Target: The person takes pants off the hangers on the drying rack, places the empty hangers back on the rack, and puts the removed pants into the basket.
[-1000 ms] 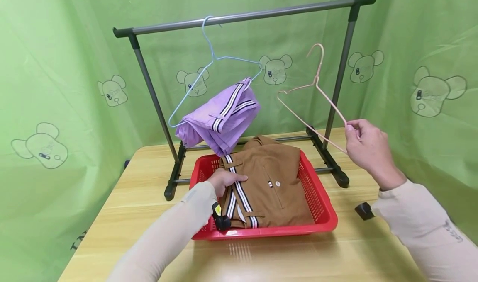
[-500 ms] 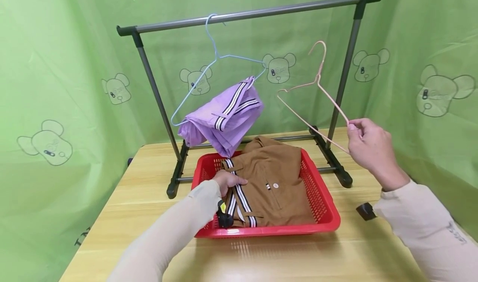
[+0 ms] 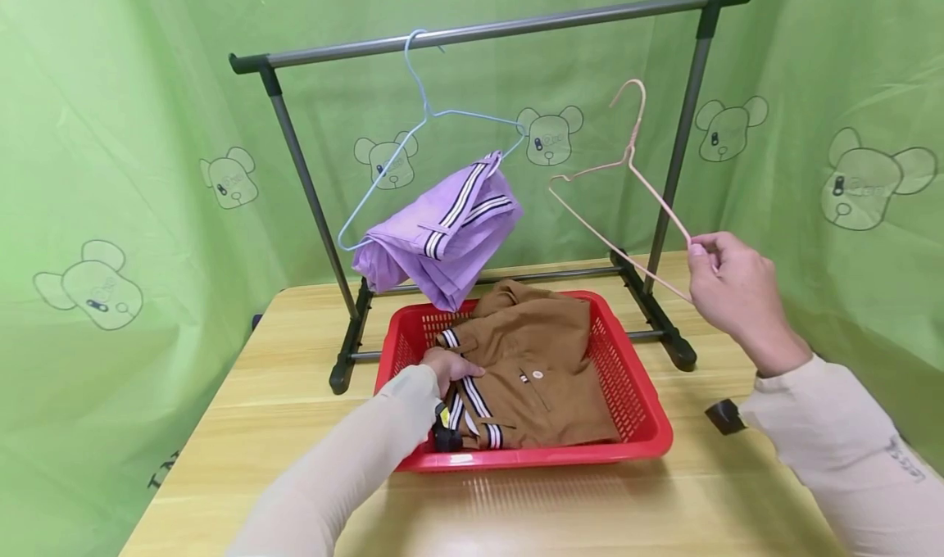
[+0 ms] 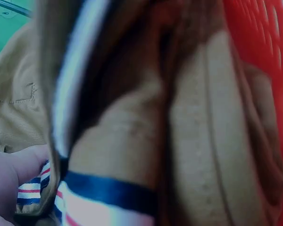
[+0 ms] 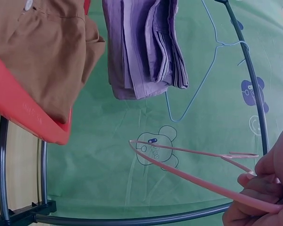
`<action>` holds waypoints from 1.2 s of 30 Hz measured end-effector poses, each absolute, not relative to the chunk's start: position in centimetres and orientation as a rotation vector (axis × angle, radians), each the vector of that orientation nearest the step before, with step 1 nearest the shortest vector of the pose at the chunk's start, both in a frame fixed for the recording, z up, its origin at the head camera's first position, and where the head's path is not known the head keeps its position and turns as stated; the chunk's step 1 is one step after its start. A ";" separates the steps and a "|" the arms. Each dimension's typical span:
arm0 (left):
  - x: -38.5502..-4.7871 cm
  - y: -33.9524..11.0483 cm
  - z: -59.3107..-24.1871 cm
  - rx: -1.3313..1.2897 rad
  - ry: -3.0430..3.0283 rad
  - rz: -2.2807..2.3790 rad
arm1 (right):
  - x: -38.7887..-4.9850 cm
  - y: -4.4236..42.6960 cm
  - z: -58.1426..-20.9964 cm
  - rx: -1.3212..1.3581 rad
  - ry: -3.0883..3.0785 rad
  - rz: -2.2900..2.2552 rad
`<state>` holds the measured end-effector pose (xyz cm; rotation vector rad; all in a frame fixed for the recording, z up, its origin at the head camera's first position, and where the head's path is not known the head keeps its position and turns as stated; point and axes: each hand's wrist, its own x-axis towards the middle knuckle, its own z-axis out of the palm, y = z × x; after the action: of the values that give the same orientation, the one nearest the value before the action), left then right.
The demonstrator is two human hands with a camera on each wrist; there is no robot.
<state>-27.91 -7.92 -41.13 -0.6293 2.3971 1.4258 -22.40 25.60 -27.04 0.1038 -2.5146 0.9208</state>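
Brown trousers (image 3: 546, 352) with a striped waistband lie in the red basket (image 3: 534, 459). My left hand (image 3: 450, 369) grips their waistband at the basket's left side, thumb on top and fingers hidden under the cloth; in the left wrist view the thumb (image 4: 26, 162) presses the brown fabric (image 4: 122, 136). My right hand (image 3: 730, 291) pinches one corner of a pink hanger (image 3: 660, 201), held up right of the basket with its hook upward. The right wrist view shows the pink hanger (image 5: 193, 179) in the curled fingers of the right hand (image 5: 264, 188), with nothing on it.
A metal rack (image 3: 501, 28) stands behind the basket on the wooden table (image 3: 280, 377). From its bar hangs a blue hanger (image 3: 383, 168) with folded purple trousers (image 3: 442, 229), low over the basket's back left. A green curtain (image 3: 133, 131) surrounds the table.
The brown trousers have shifted and bunched slightly, their back part lower and more creased, while my left hand still grips the waistband. The right hand with the pink hanger has hardly moved.
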 end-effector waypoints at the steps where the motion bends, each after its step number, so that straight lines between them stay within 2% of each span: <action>1: -27.8 -7.9 -41.2 -0.635 2.411 1.410 | -22.4 25.7 -27.1 0.106 -2.513 0.921; 10: -27.6 -7.6 -41.1 -0.605 2.504 1.270 | -22.4 26.0 -27.3 0.110 -2.509 0.930; 27: -28.1 -8.2 -40.1 -0.604 2.336 1.615 | -22.6 25.6 -26.6 0.120 -2.487 0.911; 36: -28.1 -8.3 -38.4 -0.605 2.328 1.609 | -22.5 25.4 -26.4 0.110 -2.492 0.893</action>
<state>-28.06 -8.30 -38.42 -0.6053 2.3280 1.6087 -22.48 25.41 -26.41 0.1103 -2.4922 0.8930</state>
